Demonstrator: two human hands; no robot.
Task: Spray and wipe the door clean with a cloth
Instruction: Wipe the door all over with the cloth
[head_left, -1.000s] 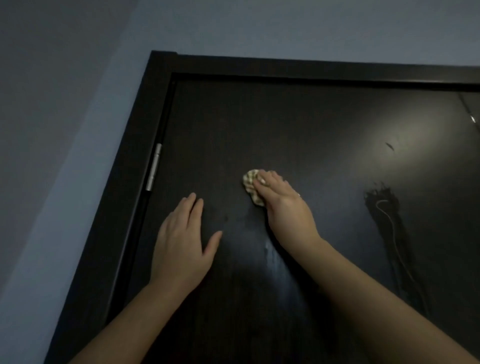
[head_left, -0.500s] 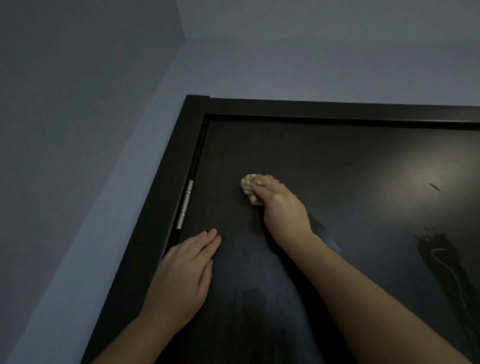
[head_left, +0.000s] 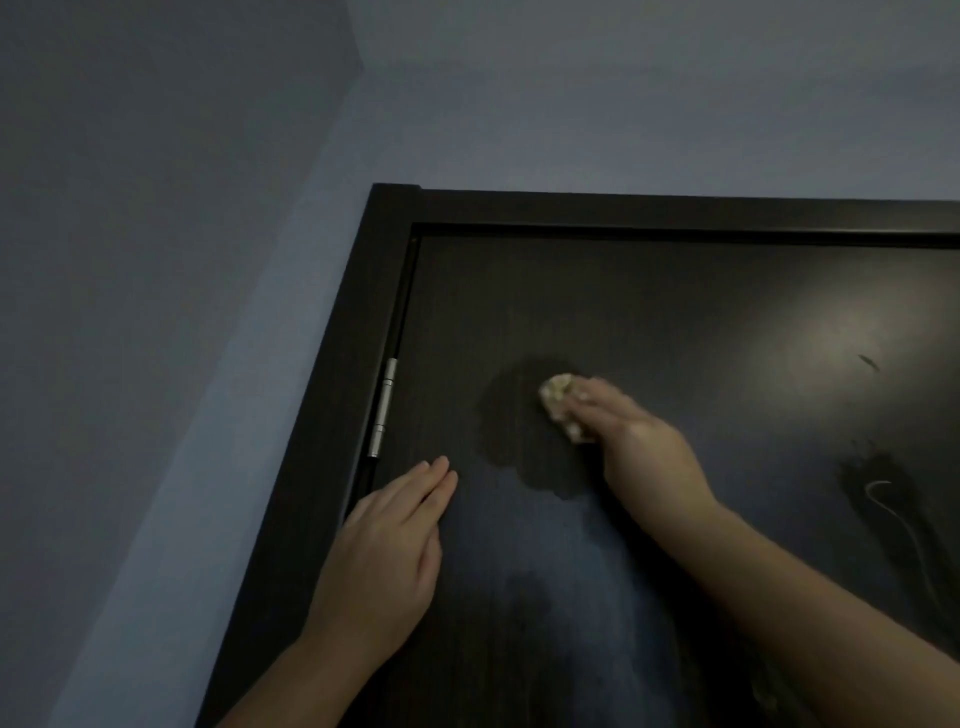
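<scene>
Wall (head_left: 208, 260): plain blue-grey, to the left of and above the door.
Door (head_left: 701, 312): dark, glossy panel that faces the person. Its long axis is vertical, from the top edge down toward the camera. I judge it heavy and stiff, and it may swing on its hinge side when pushed, so a steadying palm on the panel is the sensible hold. The smooth face is probably slippery where it is wet.
Door frame (head_left: 623, 210): dark; only the top left corner and two sides are in view.
Wet patch (head_left: 519, 436): darker stain on the panel, just left of and below the cloth. A second run of liquid (head_left: 893, 509) is well apart, at the right.
Left hand (head_left: 384, 561): lies flat on the panel near the hinge side, fingers straight and pressed together, holding nothing.
Right hand (head_left: 644, 452): fingers are laid over the cloth and press it on the door. The hand is blurred, so I cannot tell if they curl round it.
Hinge (head_left: 383, 408): silver, upright, between panel and frame.
Cloth (head_left: 558, 402): small pale wad in the upper left part of the panel, under the right fingertips. It seems light, soft and easy to squeeze, best held from above with the whole fingers. Its long axis goes from upper left to lower right.
</scene>
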